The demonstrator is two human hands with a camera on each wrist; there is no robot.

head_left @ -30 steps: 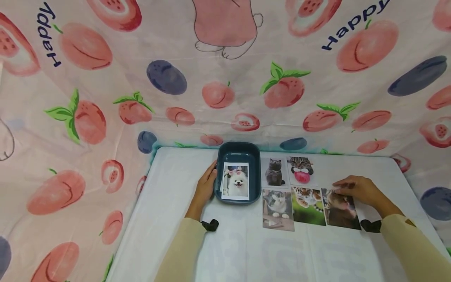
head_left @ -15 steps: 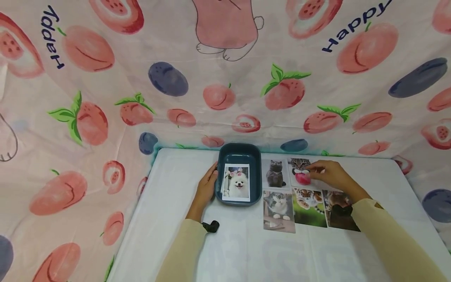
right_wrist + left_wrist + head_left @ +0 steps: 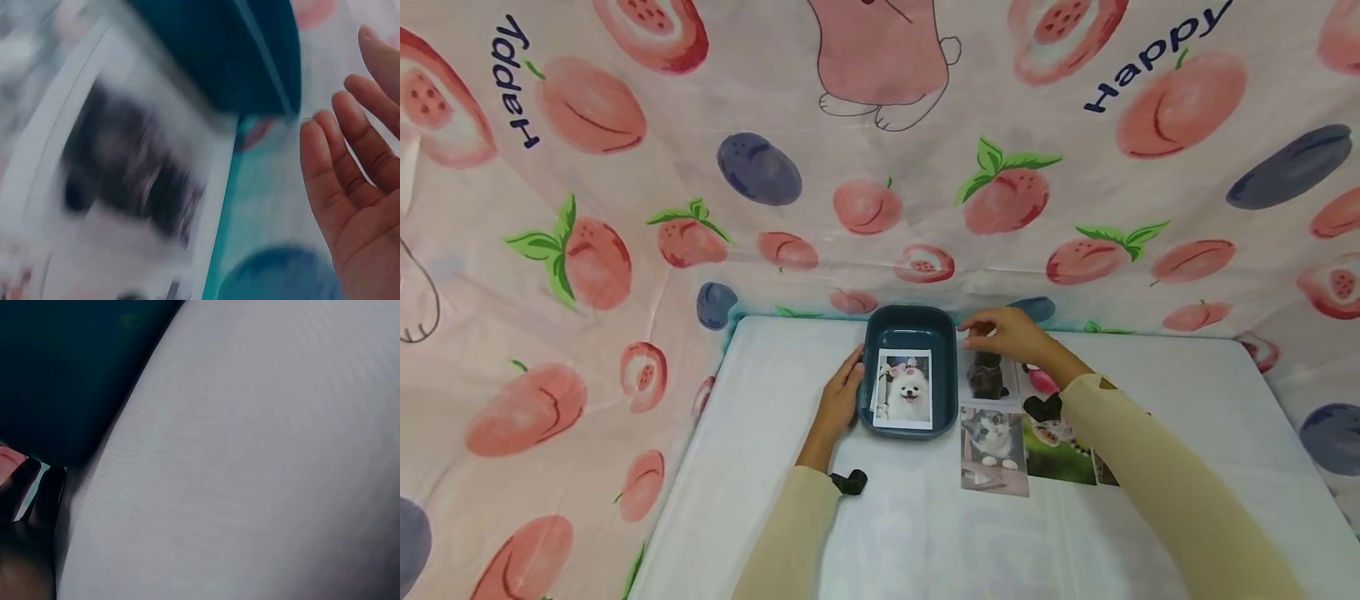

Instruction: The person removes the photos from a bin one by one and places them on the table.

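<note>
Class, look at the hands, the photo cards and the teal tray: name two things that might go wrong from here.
1. The right hand hovers open over the grey cat photo; its sleeve crosses the neighbouring cards and may drag them out of line.
2. The left hand only rests against the teal tray, so a nudge might slide it and shift the white dog photo.

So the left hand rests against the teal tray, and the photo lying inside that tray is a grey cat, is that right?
Not quite. The left hand does rest against the teal tray, but the photo inside it shows a white dog, not a grey cat. The head view shows this; the grey cat photo lies on the table beside the tray.
</note>
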